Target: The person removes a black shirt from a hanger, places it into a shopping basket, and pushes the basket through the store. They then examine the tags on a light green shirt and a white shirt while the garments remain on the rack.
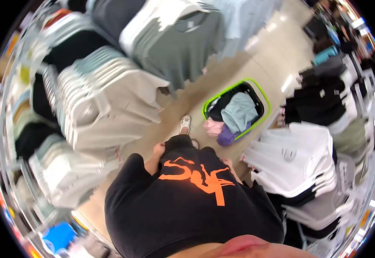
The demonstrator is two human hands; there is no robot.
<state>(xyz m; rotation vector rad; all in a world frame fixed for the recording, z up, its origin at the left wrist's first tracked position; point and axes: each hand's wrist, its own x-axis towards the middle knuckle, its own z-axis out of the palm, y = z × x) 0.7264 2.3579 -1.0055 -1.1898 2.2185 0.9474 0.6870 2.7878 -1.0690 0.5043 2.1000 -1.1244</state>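
A black T-shirt [153, 215] with an orange print is on my body. At its lower edge on the left, my left hand [159, 149] is closed, with fingers pressed against the black cloth. Beside the opposite edge is my right hand [227, 162], touching the cloth; its fingers are small and partly hidden. Beyond my shoes [185, 123], a black basket with a green rim [262, 92] stands on the floor. Light blue clothing [240, 112], a pink piece [213, 127] and a purple piece [227, 136] lie in it, some over the rim.
Racks of hanging shirts flank me: beige shirts [106, 103] and grey-green shirts [174, 47] to the left and front, white shirts [290, 155] and black shirts [316, 103] to the right. The tiled floor [278, 56] runs between them toward the upper right.
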